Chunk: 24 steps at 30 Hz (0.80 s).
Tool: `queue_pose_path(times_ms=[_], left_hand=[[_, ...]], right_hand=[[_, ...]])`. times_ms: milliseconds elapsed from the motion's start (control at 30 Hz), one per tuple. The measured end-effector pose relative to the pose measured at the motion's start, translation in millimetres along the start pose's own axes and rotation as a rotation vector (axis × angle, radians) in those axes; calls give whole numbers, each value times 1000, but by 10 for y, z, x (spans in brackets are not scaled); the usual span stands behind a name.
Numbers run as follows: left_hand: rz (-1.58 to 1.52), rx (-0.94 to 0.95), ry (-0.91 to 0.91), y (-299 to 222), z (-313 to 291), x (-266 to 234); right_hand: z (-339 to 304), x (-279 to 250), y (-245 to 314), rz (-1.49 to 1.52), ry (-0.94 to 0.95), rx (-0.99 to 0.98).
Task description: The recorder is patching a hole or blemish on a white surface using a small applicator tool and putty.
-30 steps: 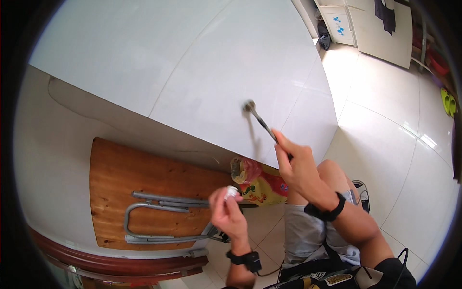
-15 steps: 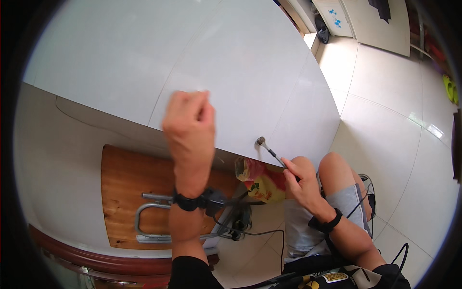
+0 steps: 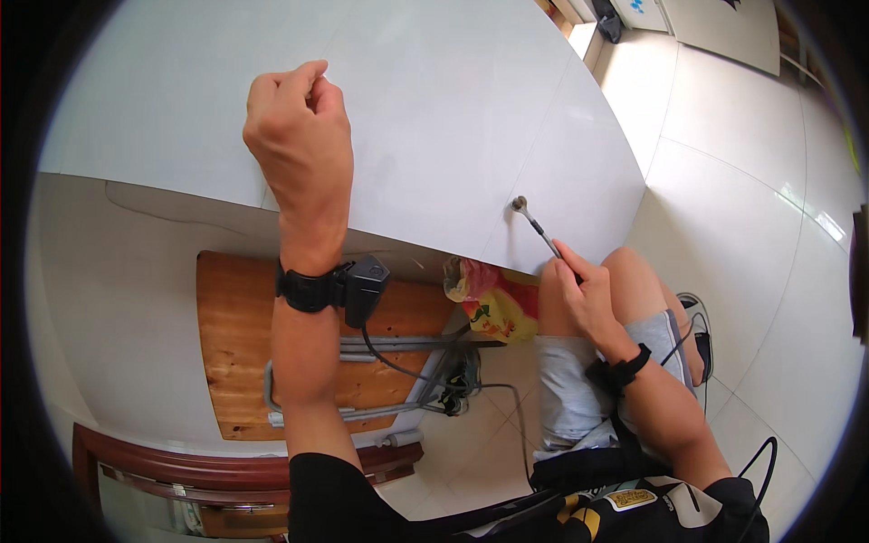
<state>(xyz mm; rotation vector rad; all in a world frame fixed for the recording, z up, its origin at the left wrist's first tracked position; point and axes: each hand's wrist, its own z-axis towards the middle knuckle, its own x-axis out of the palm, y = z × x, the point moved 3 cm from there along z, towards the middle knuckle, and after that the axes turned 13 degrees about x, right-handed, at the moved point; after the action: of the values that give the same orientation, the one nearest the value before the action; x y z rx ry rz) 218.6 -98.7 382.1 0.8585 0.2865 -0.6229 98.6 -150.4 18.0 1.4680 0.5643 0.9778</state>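
My left hand (image 3: 300, 127) is raised over the white surface (image 3: 425, 109), its fingers curled in with the thumb against them. Anything inside that pinch is hidden from me. A black strap with a small dark device (image 3: 366, 288) is round the left wrist. In my right hand (image 3: 588, 294) is a ratchet wrench (image 3: 543, 233) with a metal head and a dark handle, gripped near its lower end. Its head (image 3: 520, 205) is over the near right part of the white surface; I cannot tell whether it touches.
Below the surface's near edge, a wooden board (image 3: 240, 348) with grey metal tubes (image 3: 389, 344) leans beside a red and yellow bag (image 3: 507, 312). Cables run from my wrists. My knees (image 3: 629, 281) are close on the right, over a tiled floor (image 3: 724, 244).
My left hand has moved up and to the left, farther over the white surface. The view has shifted, and the wrench stays in my right hand.
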Motion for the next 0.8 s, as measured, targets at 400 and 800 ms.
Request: queue_pose_path(times_ms=[400,800], left_hand=[[-233,119,284,-443,-557,370],[-456,-107,423,-985,-1015,696]], right_hand=[[98,-110,-2,91,50,196],[59,-152,49,90,145,144]])
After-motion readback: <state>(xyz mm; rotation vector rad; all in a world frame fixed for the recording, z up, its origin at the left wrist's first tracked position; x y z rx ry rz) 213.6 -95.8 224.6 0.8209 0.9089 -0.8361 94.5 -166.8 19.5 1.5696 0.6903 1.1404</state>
